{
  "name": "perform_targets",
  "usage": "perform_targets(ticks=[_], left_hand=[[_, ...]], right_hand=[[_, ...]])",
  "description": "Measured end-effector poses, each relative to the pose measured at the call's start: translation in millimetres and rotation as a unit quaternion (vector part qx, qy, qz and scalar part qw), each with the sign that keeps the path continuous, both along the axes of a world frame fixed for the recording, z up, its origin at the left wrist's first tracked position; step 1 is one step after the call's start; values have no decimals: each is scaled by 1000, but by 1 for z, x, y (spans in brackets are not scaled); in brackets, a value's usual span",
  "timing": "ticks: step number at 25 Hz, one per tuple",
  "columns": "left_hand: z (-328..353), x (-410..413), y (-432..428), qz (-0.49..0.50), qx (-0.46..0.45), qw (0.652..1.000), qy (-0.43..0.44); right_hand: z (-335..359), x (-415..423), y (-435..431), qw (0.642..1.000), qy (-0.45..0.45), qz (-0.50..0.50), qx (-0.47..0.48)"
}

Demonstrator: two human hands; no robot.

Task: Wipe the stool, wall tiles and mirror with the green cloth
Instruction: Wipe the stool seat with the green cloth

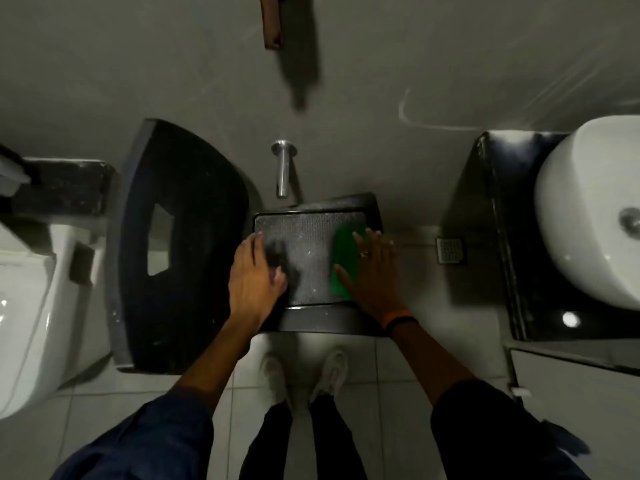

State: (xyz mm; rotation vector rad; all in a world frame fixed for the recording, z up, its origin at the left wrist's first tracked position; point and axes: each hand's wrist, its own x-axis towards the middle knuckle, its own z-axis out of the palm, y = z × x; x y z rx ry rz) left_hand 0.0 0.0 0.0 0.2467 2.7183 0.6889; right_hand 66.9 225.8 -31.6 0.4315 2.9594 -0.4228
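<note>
We press the green cloth [343,263] flat under our right hand [372,271] along the right edge of the stool [308,258], fingers spread wide, so the palm hides much of the cloth. Our left hand [256,271] lies open on the stool's left edge, holding nothing, its fingertips smeared by motion blur. The stool's far edge sits below a metal spout [283,168] on the wall [138,64]; the mirror is not visible to us.
</note>
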Motion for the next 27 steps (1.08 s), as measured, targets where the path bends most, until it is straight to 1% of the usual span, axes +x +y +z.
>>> perform_targets(ticks=[1,3,5,7,10,12,14,16,17,19,20,22,24,26,27], left_hand=[[-13,-1,-1,36,11,999,-36],[-25,-3,-4,76,36,995,-59],[-30,-4,-6,63,21,997,-40],[-30,-4,-5,56,27,998,-26],[-28,-3,-3,79,54,995,-36],[-34,2,1,80,73,994,-28],[-45,6,0,85,84,993,-3],[-60,8,-3,96,85,992,15],[-64,8,-4,105,85,991,24],[-70,6,-5,115,95,988,32],[-70,7,-5,115,112,987,31],[-63,8,-4,109,130,985,22],[-49,8,-2,95,87,990,48],[-30,2,1,64,24,991,116],[-20,-1,2,49,5,989,142]], right_hand=[[-16,3,-4,1000,-20,-2,-7],[-35,8,-11,999,-37,-6,-19],[-50,14,-21,999,-40,-8,-32],[-59,14,-25,998,-43,-14,-48],[-78,8,-23,998,-30,-34,-49],[-100,-4,-15,998,-26,-46,-43],[-127,-16,-2,997,-45,-48,-36],[-152,-22,7,994,-97,-43,-23],[-162,-24,8,993,-109,-40,-12],[-174,-28,8,995,-90,-45,-11],[-177,-32,9,995,-78,-55,-12],[-171,-46,18,994,-94,-53,-22],[-155,-56,29,992,-98,-60,-48],[-127,-58,37,994,-62,-67,-56],[-109,-57,39,996,-41,-65,-41]])
